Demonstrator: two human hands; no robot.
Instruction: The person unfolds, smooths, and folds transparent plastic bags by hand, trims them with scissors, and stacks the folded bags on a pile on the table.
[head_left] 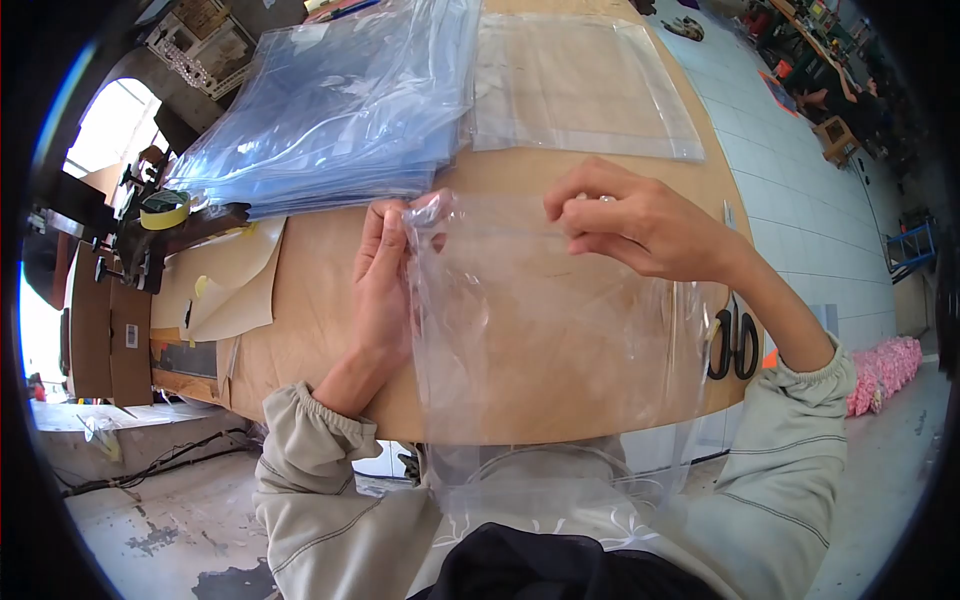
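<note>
A clear plastic sheet or bag hangs over the front edge of the wooden table, down toward my lap. My left hand pinches its upper left corner between thumb and fingers. Near the upper right part of the plastic is my right hand, its fingers curled together; what they hold, if anything, is too small to make out. Behind my left hand lies a thick stack of bluish clear plastic bags. Another flat clear bag is at the back right of the table.
Black-handled scissors rest at the table's right edge. Brown paper and a cardboard box are at the left, below a yellow tape roll. A pink bundle and a wooden stool stand on the right; a person is far behind.
</note>
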